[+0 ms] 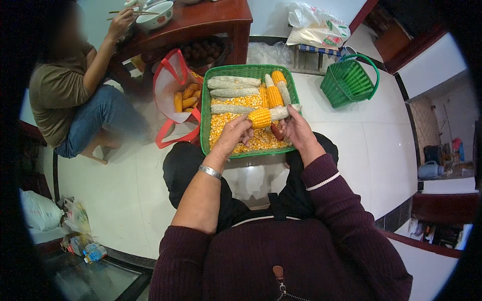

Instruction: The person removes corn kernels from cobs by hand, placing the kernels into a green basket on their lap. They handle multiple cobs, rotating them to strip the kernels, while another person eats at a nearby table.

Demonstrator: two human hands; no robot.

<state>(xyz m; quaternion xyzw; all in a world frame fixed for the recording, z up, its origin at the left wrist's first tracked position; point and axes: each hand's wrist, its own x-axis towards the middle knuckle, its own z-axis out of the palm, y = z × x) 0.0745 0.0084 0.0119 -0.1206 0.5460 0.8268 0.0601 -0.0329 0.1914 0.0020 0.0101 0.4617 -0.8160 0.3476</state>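
Note:
A partly shelled corn cob point(260, 118) lies level across both hands, yellow kernels on its left part and bare cob on its right. My left hand point(234, 131) grips the kernel end. Around the bare end is my right hand point(296, 128). Below them a green woven basket point(203, 124) holds loose corn kernels point(233, 102). Several bare cobs point(233, 92) rest along its left side. Two partly shelled ears point(275, 96) lie at its right back. A reddish-brown object point(276, 132) shows under the held cob, close to my right hand; its kind is unclear.
Left of the basket, a red-and-white bag point(165, 90) holds unshelled ears point(186, 98). A person point(67, 94) sits at the left by a wooden table point(211, 19), chopsticks in hand near a bowl point(155, 17). A green handled basket point(348, 81) and a stool point(316, 50) with plastic bags stand back right.

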